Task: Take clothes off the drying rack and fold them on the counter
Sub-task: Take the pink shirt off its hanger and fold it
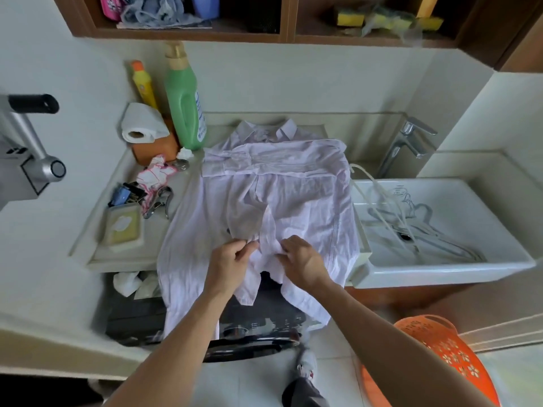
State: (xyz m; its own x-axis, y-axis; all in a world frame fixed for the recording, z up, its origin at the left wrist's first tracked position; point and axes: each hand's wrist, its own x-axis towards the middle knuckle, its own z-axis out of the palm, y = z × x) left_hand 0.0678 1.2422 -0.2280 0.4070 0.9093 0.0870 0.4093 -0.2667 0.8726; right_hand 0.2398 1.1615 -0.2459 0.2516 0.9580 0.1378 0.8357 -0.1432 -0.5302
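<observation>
Two hands meet at the middle of a pale lilac shirt (pixel 293 195), which lies spread on the counter (pixel 160 227) with its collar at the far side, near the wall. The lower part of the shirt hangs over the front edge of the counter and covers part of a black washing machine (pixel 141 318) below. One sleeve lies folded across the shirt, just below the collar. The left hand (pixel 229 262) pinches a small piece of the cloth between thumb and fingers, just beside a narrow raised strip in the middle of the shirt. The right hand (pixel 302 264) has its fingers curled on this strip and grips it. The two hands are very near each other, but I cannot tell if they touch. Both forearms are bare.

To the left of the shirt, a tall green bottle (pixel 185 104) stands on the counter and behind it a yellow bottle (pixel 144 83) with an orange cap. A roll of paper (pixel 141 124) lies on an orange box (pixel 158 148) near them, and closer to the person there are some clips (pixel 126 195) and a flat container (pixel 123 227). To the right of the shirt is a white sink (pixel 440 268) with pale hangers (pixel 426 227) inside it, and a metal tap (pixel 408 145) stands behind. An orange basket (pixel 440 348) with holes is on the floor at the lower right. Above, a wooden shelf holds yellow sponges (pixel 349 17)
</observation>
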